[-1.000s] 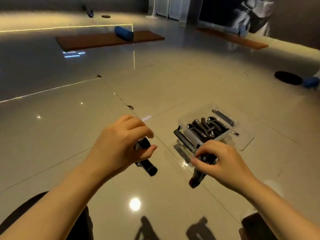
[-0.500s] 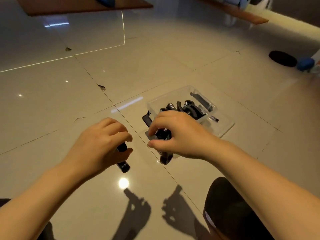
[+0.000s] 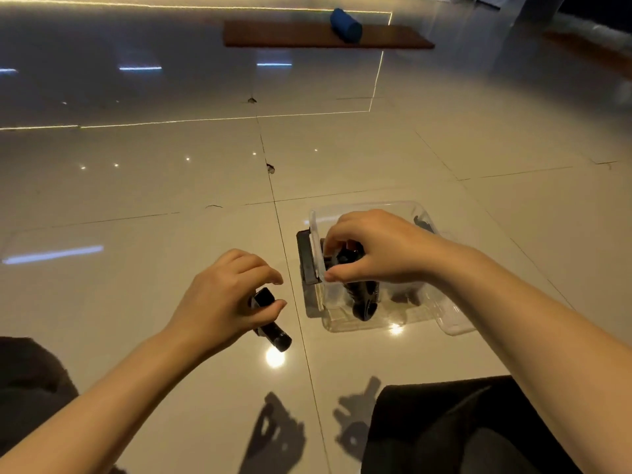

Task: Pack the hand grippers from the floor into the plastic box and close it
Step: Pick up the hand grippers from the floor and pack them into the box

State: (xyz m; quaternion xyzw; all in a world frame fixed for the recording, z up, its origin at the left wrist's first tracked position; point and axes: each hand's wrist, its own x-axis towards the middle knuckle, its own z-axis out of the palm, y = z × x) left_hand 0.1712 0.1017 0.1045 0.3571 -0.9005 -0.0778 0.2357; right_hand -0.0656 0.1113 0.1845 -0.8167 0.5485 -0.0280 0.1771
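A clear plastic box [image 3: 384,205] stands on the tiled floor right of centre, with black hand grippers inside. My right hand [image 3: 379,248] is over the box and grips a black hand gripper [image 3: 364,295] whose handles point down into the box. My left hand [image 3: 225,295] hovers to the left of the box and holds another black hand gripper [image 3: 273,328] above the floor. A black latch flap [image 3: 306,258] hangs on the box's left side. The clear lid [image 3: 455,323] lies under the box, showing at its right.
A brown mat [image 3: 325,37] with a blue roller [image 3: 345,20] lies far ahead. My dark-clad knees sit at the bottom left [image 3: 30,384] and bottom right [image 3: 455,425]. Glossy floor tiles surround the box.
My right hand has carried its hand gripper from beside the box to inside it. My left hand still holds its hand gripper. The camera has turned, shifting the view.
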